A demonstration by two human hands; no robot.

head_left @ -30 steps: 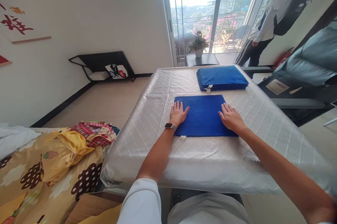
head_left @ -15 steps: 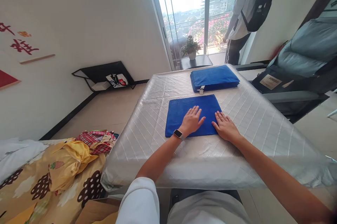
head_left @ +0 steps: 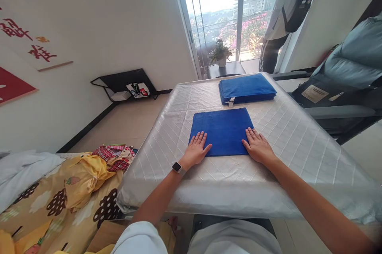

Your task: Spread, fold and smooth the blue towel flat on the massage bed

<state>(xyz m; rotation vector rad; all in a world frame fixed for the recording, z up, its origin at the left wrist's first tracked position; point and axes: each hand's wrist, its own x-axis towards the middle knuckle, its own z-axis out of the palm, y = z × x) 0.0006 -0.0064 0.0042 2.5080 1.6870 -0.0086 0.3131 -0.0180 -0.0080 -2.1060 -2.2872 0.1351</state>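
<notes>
A folded blue cloth [head_left: 223, 128] lies flat on the table with the silver quilted cover [head_left: 179, 126]. My left hand [head_left: 195, 151] rests on the near left corner of this cloth, palm down with the fingers stretched out. A watch [head_left: 176, 167] is on that wrist. At the cloth's right edge, my right hand [head_left: 258, 145] lies flat, fingers extended and partly on the cloth. Neither hand grips anything. Farther back on the table sits a stack of folded blue cloths [head_left: 247, 87], a white tag [head_left: 231, 102] sticking out at its near left corner.
To the left is a bed with a patterned sheet [head_left: 83, 222] and a yellow garment [head_left: 89, 178]. A grey armchair [head_left: 346, 59] stands at the right. Behind the table are a potted plant [head_left: 221, 57] on a chair and a person with a backpack [head_left: 294, 11].
My left hand has slid from the middle of the cloth to its near left corner. My right hand stays at the right edge. The view has shifted slightly.
</notes>
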